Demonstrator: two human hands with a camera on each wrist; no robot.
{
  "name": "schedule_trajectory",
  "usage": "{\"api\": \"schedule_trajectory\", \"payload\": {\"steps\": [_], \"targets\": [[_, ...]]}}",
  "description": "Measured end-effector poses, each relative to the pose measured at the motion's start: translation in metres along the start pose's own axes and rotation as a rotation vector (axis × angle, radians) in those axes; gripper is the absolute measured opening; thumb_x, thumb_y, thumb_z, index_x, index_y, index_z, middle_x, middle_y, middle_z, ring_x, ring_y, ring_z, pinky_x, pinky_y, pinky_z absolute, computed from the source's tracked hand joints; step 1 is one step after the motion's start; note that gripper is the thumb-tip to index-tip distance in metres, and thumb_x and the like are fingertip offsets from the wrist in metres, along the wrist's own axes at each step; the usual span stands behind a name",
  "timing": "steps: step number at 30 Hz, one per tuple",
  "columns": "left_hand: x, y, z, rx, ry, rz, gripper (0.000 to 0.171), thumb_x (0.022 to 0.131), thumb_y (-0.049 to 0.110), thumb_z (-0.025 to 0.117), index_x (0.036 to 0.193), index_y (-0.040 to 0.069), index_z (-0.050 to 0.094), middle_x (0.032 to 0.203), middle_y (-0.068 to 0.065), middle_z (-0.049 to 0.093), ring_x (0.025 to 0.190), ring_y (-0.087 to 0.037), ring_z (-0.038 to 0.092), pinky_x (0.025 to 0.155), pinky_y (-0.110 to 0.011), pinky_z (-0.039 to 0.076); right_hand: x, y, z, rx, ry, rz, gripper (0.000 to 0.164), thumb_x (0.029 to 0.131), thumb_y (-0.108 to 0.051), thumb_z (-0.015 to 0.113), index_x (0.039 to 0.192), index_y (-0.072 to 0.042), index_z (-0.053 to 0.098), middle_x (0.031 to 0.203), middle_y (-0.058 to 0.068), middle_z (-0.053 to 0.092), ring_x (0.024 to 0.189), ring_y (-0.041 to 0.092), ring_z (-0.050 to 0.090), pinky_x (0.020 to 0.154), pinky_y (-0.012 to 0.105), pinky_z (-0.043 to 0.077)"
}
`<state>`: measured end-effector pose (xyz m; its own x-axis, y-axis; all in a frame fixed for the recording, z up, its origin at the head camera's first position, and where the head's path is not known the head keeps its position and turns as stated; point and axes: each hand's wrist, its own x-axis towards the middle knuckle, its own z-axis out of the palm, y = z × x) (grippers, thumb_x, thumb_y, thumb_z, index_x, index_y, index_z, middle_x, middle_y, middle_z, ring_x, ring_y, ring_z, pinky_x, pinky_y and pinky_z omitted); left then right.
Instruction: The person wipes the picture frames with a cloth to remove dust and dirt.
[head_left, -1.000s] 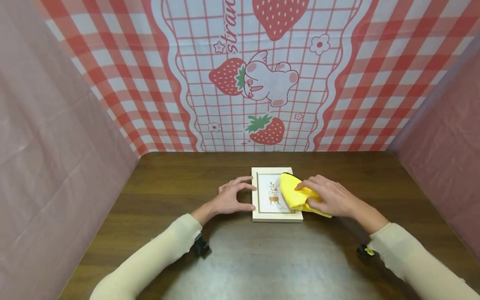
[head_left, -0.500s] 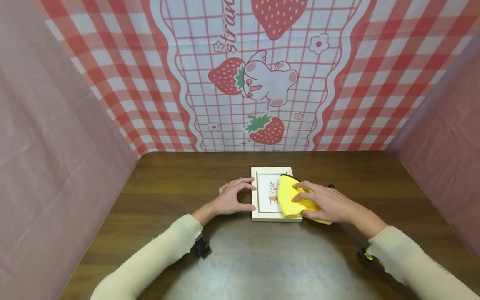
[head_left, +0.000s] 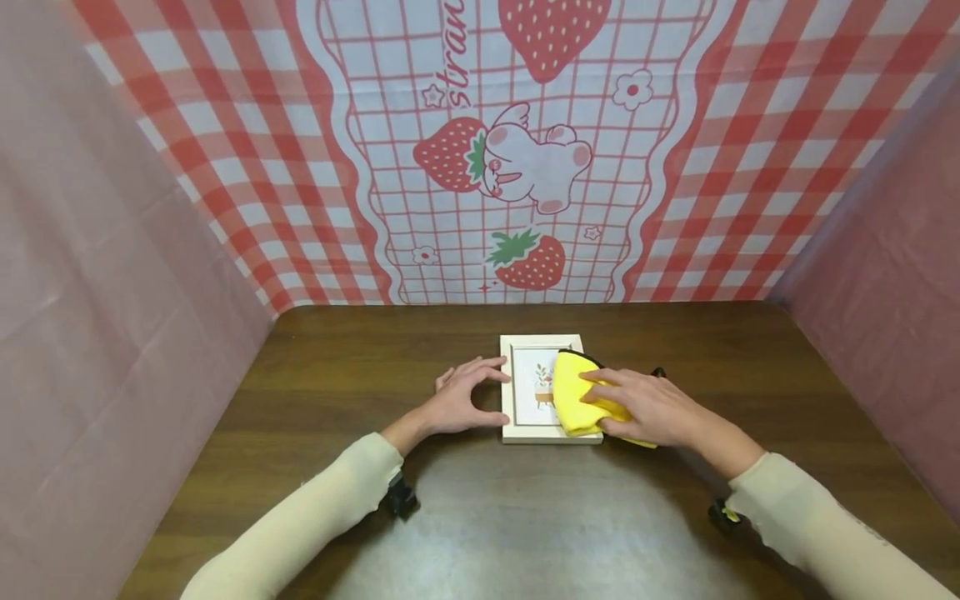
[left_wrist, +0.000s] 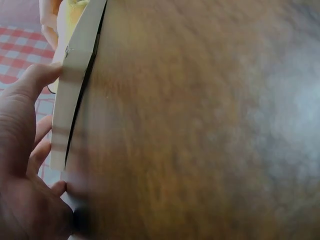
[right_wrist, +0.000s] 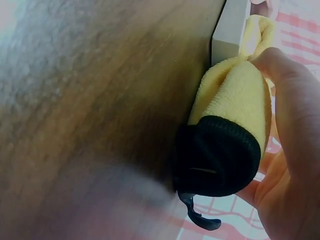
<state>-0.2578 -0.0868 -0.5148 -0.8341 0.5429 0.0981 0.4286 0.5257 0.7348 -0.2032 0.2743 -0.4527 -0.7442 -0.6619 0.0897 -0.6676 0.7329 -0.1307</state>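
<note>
A cream picture frame [head_left: 508, 404] lies flat on the table, with a drawing of a potted plant inside. My left hand [head_left: 456, 402] touches its left edge with thumb and fingertips set apart; in the left wrist view the thumb rests against the frame's side [left_wrist: 70, 95]. My right hand [head_left: 654, 408] holds a folded yellow cloth [head_left: 573, 402] over the right part of the frame and hides that part of the drawing. Seen from the right wrist, the cloth [right_wrist: 240, 92] is bunched under the thumb, with a black trim [right_wrist: 220, 155] and a loop.
The brown wooden table [head_left: 517, 517] stretches around the frame. At the back stands a red-and-white checked cloth [head_left: 262, 150] with strawberries. Pinkish drapes [head_left: 112, 292] close off both sides.
Between one second and half a second ago, the right hand shifted the cloth slightly left and down over the drawing, its fingers spreading on it. Since then little has moved. The left hand stays put.
</note>
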Motion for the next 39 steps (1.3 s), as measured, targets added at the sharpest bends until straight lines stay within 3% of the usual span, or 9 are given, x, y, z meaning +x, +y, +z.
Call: {"api": "schedule_trajectory", "payload": {"steps": [4,12,24,39], "targets": [[0.001,0.002,0.001,0.004,-0.003,0.004,0.063,0.089,0.042,0.093,0.146,0.026,0.072,0.180,0.007,0.048,0.176,-0.035,0.028,0.135,-0.076,0.008,0.004,0.004,0.001,-0.002,0.009,0.019,0.035,0.097,-0.029,0.082,0.131,-0.022,0.080,0.160,0.010,0.067,0.127,0.033,0.073,0.082,0.041,0.062],[0.001,0.003,0.002,-0.002,-0.025,-0.008,0.064,0.090,0.043,0.092,0.148,0.026,0.071,0.182,0.008,0.045,0.177,-0.035,0.025,0.137,-0.076,0.006,0.024,0.017,0.000,0.064,-0.015,0.080,0.033,0.098,-0.026,0.079,0.130,-0.018,0.078,0.160,0.015,0.067,0.132,0.041,0.071,0.100,0.061,0.064],[-0.001,0.004,-0.001,0.000,-0.034,-0.024,0.064,0.090,0.042,0.093,0.148,0.025,0.071,0.182,0.007,0.044,0.177,-0.035,0.024,0.137,-0.076,0.004,0.062,0.044,-0.004,0.119,-0.054,0.153,0.038,0.097,-0.026,0.076,0.134,-0.016,0.075,0.161,0.017,0.065,0.131,0.040,0.069,0.102,0.065,0.060],[-0.001,0.001,-0.002,0.007,-0.030,-0.009,0.064,0.091,0.042,0.093,0.148,0.026,0.069,0.182,0.007,0.044,0.177,-0.036,0.025,0.136,-0.077,0.005,0.061,0.042,-0.003,0.143,-0.043,0.163,0.036,0.096,-0.025,0.077,0.131,-0.016,0.076,0.153,0.016,0.068,0.118,0.034,0.069,0.099,0.060,0.062]]}}
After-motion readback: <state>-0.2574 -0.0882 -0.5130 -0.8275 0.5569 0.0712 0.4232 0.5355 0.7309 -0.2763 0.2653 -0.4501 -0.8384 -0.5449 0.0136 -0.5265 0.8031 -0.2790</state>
